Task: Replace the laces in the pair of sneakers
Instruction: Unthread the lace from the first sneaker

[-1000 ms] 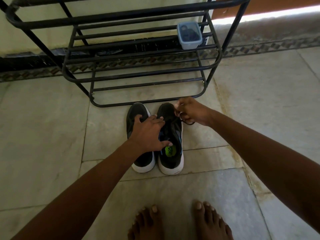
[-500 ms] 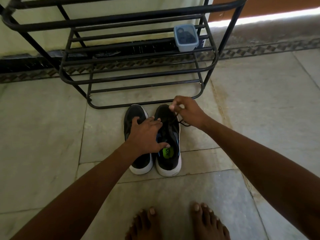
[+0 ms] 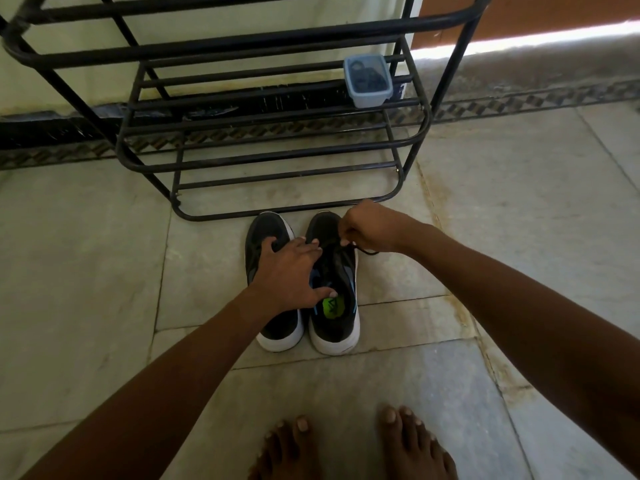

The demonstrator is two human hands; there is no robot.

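Observation:
Two black sneakers with white soles stand side by side on the floor, toes pointing away from me. My left hand (image 3: pixel 289 271) lies spread across both, palm on the left sneaker (image 3: pixel 282 327) and fingers reaching onto the right sneaker (image 3: pixel 337 306), whose green insole label shows. My right hand (image 3: pixel 372 228) hovers over the right sneaker's toe end and pinches its black lace (image 3: pixel 363 251), which runs taut from the eyelets and loops out to the right.
A black metal shoe rack (image 3: pixel 277 157) stands just beyond the sneakers against the wall. A small lidded plastic box (image 3: pixel 367 80) sits on its right side. My bare feet (image 3: pixel 349 445) are on the stone tiles near the bottom edge.
My right hand has pulled the lace a little further out of the right sneaker. The left hand has stayed pressed on the shoes. The view shifted slightly.

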